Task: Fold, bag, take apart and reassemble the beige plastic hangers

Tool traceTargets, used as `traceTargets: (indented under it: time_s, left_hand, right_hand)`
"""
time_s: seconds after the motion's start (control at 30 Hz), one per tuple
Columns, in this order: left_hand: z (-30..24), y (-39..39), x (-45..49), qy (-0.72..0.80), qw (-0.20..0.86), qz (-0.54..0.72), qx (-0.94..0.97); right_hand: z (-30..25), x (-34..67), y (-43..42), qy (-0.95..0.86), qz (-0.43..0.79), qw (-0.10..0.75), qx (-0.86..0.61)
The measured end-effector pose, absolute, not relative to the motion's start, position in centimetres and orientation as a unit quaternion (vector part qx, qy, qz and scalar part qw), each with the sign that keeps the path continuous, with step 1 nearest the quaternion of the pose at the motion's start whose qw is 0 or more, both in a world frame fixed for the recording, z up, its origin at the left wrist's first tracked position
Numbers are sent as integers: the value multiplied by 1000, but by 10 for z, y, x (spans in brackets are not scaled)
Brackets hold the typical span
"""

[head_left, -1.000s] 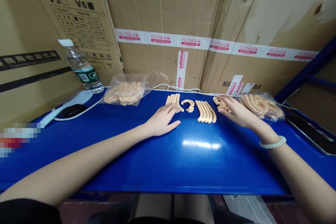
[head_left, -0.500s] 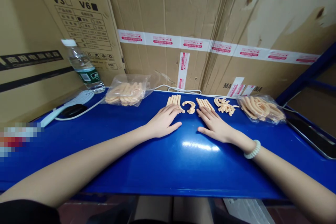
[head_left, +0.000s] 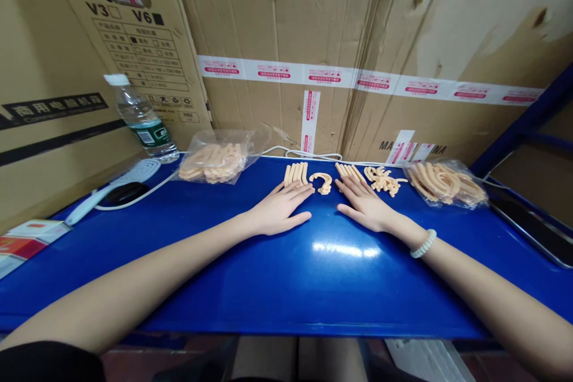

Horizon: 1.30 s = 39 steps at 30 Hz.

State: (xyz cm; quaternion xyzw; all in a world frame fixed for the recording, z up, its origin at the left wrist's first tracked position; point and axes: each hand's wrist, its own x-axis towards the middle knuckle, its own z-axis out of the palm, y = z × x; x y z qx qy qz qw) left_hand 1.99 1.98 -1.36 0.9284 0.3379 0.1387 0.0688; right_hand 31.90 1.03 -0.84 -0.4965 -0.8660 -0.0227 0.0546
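Observation:
My left hand lies flat with fingers out, its fingertips over the near ends of a row of beige sticks. My right hand also rests palm down with fingers spread, touching the near ends of a second row of beige sticks. Between the two rows is a curved, hook-like beige piece. A small heap of curly beige pieces sits just right of the second row. The near ends of both rows are hidden under my fingers.
Beige pieces fill a clear bag at left and another bag at right. A water bottle, hairbrush, black mouse-like object, small box and phone lie around the blue table. Cardboard stands behind.
My right hand has slid slightly up and left against the sticks. My left hand has barely moved. The camera view has shifted a little.

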Motion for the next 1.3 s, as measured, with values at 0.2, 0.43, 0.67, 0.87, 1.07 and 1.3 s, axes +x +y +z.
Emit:
traceTargets:
  time_s: [0.2, 0.43, 0.67, 0.87, 1.07, 1.3]
  left_hand:
    - [-11, 25, 21, 337, 70, 115, 932]
    - [-15, 28, 20, 335, 67, 125, 932]
    - [-14, 29, 21, 334, 64, 116, 933]
    - [-17, 31, 21, 335, 80, 124, 931]
    - [-25, 44, 16, 332, 122, 296, 887]
    - [-23, 40, 9, 363, 89, 378, 847]
  right_hand:
    - [9, 303, 3, -882, -79, 167, -433]
    - [28, 253, 13, -887, -118, 64, -442]
    - [15, 243, 54, -862, -87, 12, -499]
    - [24, 248, 71, -868, -70, 9, -492]
    - [28, 271, 24, -870, -111, 123, -464]
    - [16, 270, -17, -909, -79, 67, -404]
